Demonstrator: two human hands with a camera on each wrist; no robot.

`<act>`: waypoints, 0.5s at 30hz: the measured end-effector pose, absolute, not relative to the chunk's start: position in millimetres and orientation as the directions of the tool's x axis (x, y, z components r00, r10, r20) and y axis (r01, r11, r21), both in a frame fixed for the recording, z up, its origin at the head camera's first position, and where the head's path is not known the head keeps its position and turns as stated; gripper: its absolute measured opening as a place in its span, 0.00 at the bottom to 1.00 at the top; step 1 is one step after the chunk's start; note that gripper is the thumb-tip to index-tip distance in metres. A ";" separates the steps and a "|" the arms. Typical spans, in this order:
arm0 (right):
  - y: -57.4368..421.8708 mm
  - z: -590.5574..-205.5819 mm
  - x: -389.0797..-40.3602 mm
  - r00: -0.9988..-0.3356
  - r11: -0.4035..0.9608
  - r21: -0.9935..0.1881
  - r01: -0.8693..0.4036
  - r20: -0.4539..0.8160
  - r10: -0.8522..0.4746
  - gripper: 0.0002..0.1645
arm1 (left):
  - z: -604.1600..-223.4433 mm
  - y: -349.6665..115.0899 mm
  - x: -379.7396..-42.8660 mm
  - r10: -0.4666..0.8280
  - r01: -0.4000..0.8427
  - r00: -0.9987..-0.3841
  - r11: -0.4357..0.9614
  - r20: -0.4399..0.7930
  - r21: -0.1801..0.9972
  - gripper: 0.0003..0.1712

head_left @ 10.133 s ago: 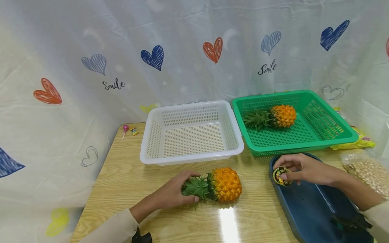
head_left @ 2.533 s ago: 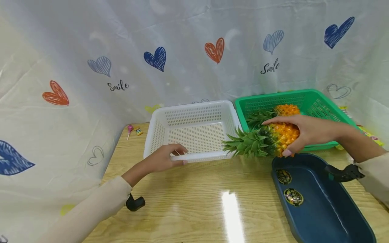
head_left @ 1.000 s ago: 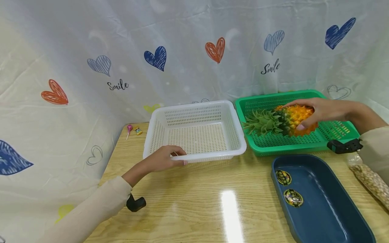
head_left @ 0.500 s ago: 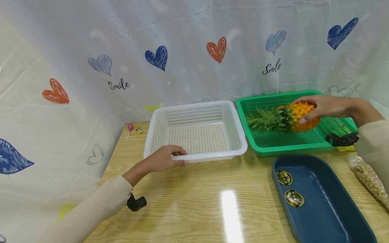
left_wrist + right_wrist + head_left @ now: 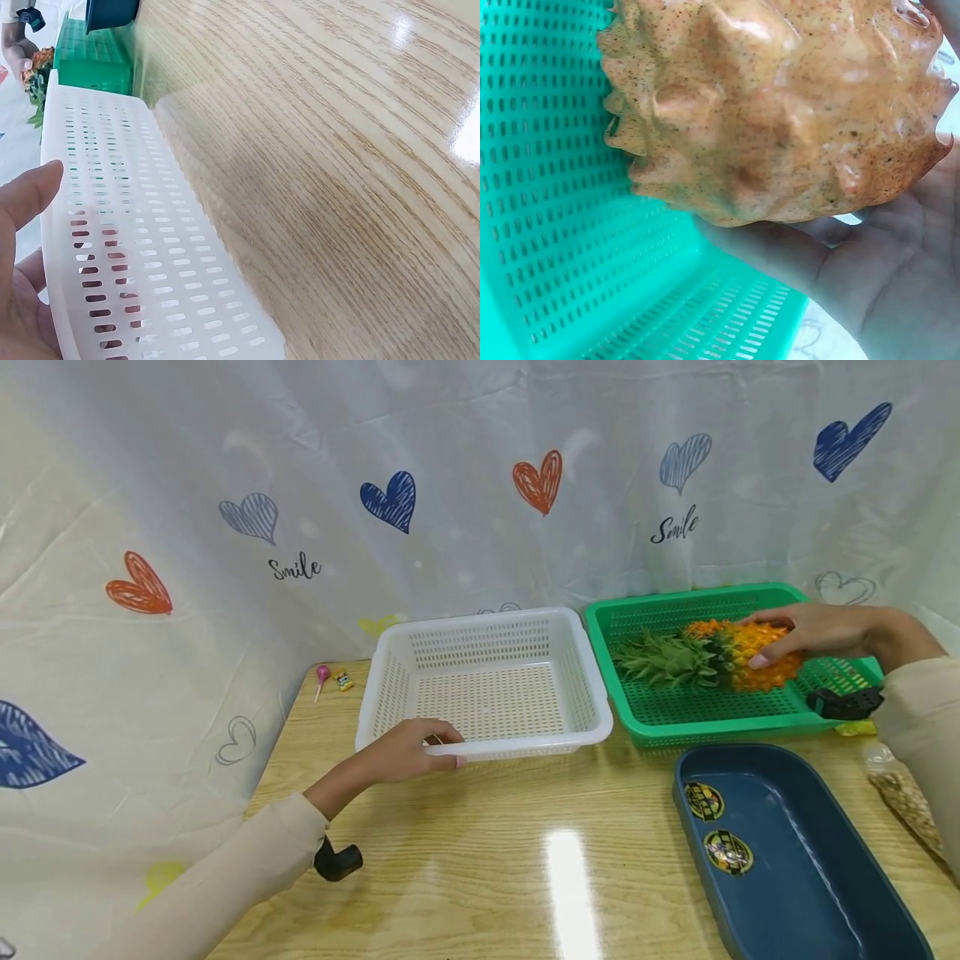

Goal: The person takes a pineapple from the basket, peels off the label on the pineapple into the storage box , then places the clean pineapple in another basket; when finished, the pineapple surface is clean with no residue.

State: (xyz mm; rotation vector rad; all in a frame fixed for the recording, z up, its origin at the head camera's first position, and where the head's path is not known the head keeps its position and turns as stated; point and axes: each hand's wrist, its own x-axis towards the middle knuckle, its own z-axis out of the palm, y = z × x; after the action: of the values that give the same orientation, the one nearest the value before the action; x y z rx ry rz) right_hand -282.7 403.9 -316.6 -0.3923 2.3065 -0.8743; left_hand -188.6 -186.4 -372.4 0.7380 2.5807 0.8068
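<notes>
In the head view, my right hand [image 5: 832, 628] holds a pineapple [image 5: 765, 667] by its orange body, low inside the green basket [image 5: 720, 727]; its leafy crown points left. The right wrist view shows that pineapple's bumpy skin [image 5: 772, 112] close up, with thumb and fingers of the right hand [image 5: 885, 277] around it. Mostly hidden behind it is a second pineapple [image 5: 703, 627]. My left hand [image 5: 408, 752] grips the front rim of the white basket [image 5: 525, 745], thumb outside and fingers over the inside, as the left wrist view of the thumb [image 5: 30, 196] also shows.
A dark blue tray [image 5: 795, 860] stands at front right, with two round black-and-gold discs [image 5: 727, 852] against its left side. A bag of nuts or beans [image 5: 907, 797] lies beyond it. A pink lollipop [image 5: 322, 673] and a small wrapped candy [image 5: 343, 682] lie at back left.
Ten seconds ago the pineapple lay on the table under my left hand. Since then my right hand has carried it over and lowered it into the green basket; my left hand moved to the white rim.
</notes>
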 end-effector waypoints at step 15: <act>407.6 -334.8 -289.0 -0.705 0.754 -0.656 0.039 -0.553 -0.444 0.56 | -373.2 -187.0 -190.0 0.573 0.381 -0.805 0.696 -0.152 0.609 0.19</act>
State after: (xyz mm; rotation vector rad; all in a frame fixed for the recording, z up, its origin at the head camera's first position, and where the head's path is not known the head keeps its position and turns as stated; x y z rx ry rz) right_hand -289.0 407.6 -334.8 -0.3017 2.2172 -0.8496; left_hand -190.0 -187.0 -373.2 0.7495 2.5760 0.8187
